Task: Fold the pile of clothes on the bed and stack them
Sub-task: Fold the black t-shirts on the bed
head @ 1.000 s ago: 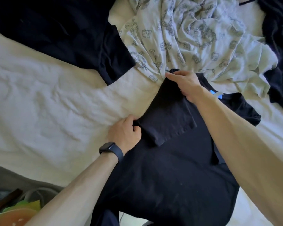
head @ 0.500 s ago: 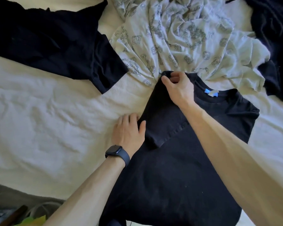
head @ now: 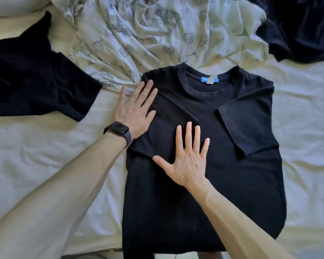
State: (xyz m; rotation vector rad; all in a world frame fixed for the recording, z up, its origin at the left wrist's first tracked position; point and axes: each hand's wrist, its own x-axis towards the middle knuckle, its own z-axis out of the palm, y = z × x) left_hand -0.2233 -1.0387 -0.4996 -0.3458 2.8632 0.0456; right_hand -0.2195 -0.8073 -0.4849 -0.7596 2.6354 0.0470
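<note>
Gently, I am smoothing the folded sleeve (head: 164, 126) of the black T-shirt (head: 223, 193) with left hand (head: 134, 111) and right hand (head: 188, 161) splayed flat, gripping nothing, aiming for a square edge.

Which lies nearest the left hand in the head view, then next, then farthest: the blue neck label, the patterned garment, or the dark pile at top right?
From the left hand:
1. patterned garment, just beyond its fingertips.
2. blue neck label, to its right, in the collar.
3. dark pile, far top-right corner.
</note>
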